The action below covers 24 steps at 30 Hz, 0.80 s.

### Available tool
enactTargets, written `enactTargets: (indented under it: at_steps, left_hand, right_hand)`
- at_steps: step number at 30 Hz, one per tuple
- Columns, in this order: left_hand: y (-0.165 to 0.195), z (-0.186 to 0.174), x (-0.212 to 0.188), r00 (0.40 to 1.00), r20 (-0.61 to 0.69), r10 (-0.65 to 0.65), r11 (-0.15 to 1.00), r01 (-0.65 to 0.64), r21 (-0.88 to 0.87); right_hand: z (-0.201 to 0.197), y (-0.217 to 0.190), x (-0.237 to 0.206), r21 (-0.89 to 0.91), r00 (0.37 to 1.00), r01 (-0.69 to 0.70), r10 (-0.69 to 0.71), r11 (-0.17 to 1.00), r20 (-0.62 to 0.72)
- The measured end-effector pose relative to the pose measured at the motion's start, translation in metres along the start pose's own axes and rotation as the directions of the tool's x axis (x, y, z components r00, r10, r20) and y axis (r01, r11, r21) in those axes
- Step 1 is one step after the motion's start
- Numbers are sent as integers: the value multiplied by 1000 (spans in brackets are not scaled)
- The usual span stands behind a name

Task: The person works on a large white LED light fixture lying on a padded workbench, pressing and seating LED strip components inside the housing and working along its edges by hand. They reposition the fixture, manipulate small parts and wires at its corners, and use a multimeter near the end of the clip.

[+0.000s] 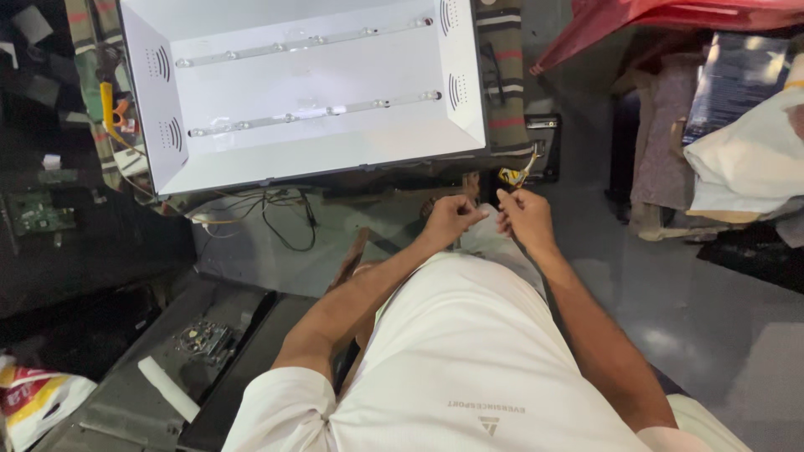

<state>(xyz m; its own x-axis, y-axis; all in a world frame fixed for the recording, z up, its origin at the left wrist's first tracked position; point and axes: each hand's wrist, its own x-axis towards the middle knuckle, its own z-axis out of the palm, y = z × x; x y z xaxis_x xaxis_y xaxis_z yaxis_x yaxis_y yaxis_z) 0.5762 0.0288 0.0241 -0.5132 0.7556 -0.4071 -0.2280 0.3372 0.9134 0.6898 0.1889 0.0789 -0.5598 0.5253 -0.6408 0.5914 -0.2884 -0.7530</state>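
Wire, thin and hard to make out, runs between the two hands just below the near edge of the open white panel tray. Left hand curled nearly to a fist, thumb and forefinger pinched on the strand. Right hand likewise pinching, fingertips raised toward a small yellow connector with short leads beside a dark box. Hands close together, not touching. Tray holds two light strips running lengthwise. Tangle of black cables lies under the tray's front left. Circuit board sits on a dark slab at lower left. Bundled cloth and bags to the right.
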Motion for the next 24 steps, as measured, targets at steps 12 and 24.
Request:
enactTargets:
  at_steps: [12,24]
  left_hand:
    - [-13,21,8,985,68,-161,949,173,-264]
    - [8,66,22,880,286,-380,672,475,-567]
  right_hand:
    - [-6,35,-11,176,991,66,-86,982,106]
    - [-25,12,-25,271,988,48,-6,961,-156]
